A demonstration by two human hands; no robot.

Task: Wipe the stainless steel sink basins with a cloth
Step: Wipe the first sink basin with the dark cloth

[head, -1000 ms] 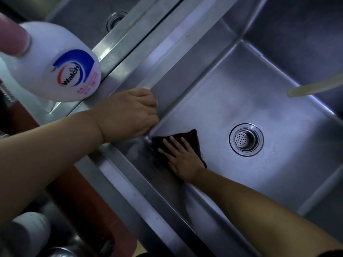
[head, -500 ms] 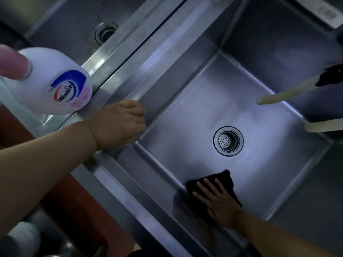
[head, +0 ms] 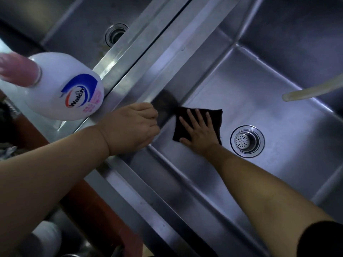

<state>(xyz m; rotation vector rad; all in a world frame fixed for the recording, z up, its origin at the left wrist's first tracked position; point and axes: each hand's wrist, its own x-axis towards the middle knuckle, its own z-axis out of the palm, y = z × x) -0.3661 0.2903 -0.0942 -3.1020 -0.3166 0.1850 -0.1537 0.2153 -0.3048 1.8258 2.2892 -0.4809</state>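
Brushed steel basin (head: 259,101), dark matt cloth (head: 216,117)

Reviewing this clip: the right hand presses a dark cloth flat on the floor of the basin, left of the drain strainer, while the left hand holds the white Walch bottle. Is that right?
Not quite. In the head view the left hand rests curled on the sink rim and does not hold the white Walch bottle, which stands apart on the ledge. The rest holds: the right hand presses the dark cloth flat on the basin floor, left of the drain strainer.

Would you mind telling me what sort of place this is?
Probably a commercial kitchen's washing area: two deep steel basins side by side, a strainer drain, and a Walch bottle on the rim.
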